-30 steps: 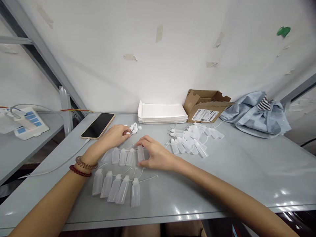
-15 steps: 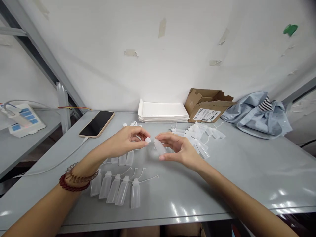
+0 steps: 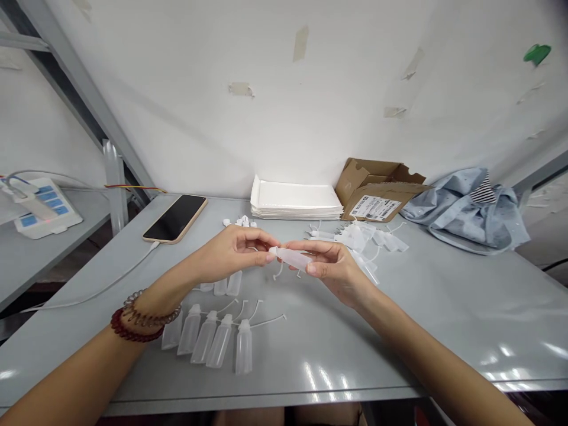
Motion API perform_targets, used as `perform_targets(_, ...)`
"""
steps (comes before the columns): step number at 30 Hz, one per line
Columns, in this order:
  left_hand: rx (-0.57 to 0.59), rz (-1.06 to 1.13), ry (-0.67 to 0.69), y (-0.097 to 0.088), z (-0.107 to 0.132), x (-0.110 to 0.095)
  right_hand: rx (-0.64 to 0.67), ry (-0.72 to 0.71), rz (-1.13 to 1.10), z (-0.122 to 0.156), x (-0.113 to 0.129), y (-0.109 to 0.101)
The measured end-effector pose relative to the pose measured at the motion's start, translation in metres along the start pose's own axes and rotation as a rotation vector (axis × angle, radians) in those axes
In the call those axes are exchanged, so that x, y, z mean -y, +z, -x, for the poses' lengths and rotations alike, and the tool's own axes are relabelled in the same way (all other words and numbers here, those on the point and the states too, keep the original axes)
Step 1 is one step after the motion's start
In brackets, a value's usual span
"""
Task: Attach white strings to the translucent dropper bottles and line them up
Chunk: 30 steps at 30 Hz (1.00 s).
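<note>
My right hand (image 3: 339, 269) grips a small translucent plastic squeeze bottle (image 3: 294, 259) between thumb and fingers, tilted nearly flat above the table. At the bottle's neck, my left hand (image 3: 233, 254) pinches a white cap (image 3: 274, 251); whether it is seated on the neck I cannot tell. A thin white strap (image 3: 278, 272) dangles below the hands. Nearer to me stands or lies a row of similar bottles with white tops and straps, such as the rightmost bottle (image 3: 244, 350). More bottles (image 3: 234, 284) are partly hidden behind my left hand.
Small white caps (image 3: 245, 222) lie behind my left hand. A pile of bottles (image 3: 355, 236) is at back right, before a cardboard box (image 3: 377, 192) and stacked white trays (image 3: 297, 198). Left is a phone (image 3: 175, 219) on a cable; far right, a blue cloth (image 3: 461, 210).
My hands have come together. The cap in my left hand, apart from the bottle before, is now at its neck, and the bottle has turned flatter.
</note>
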State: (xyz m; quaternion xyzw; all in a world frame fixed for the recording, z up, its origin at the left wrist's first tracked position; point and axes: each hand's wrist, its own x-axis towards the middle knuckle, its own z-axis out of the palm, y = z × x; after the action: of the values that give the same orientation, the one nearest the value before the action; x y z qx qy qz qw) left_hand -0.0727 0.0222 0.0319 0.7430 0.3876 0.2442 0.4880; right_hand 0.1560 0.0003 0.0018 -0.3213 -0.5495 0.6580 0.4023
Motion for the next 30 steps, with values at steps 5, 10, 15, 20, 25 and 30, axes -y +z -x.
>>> perform_targets(5,0.005,0.1,-0.021,-0.001,0.001,0.001,0.028,0.018,-0.054,0.0,0.001,-0.001)
perform_targets(10,0.023,0.102,-0.014,0.0,0.002,-0.001,0.071,0.014,-0.122,-0.002,0.001,0.0)
perform_targets(15,0.007,0.105,-0.013,0.001,0.0,0.002,0.077,0.026,-0.118,-0.002,0.0,0.0)
perform_targets(20,-0.153,0.054,0.061,0.003,-0.003,0.009,0.044,0.062,0.035,-0.002,0.0,0.007)
perform_targets(25,-0.161,0.002,0.1,0.006,-0.003,0.01,0.128,0.126,0.082,-0.003,-0.007,0.009)
perform_targets(30,-0.118,0.0,0.068,0.007,-0.002,0.008,0.139,0.137,-0.023,-0.004,-0.013,0.008)
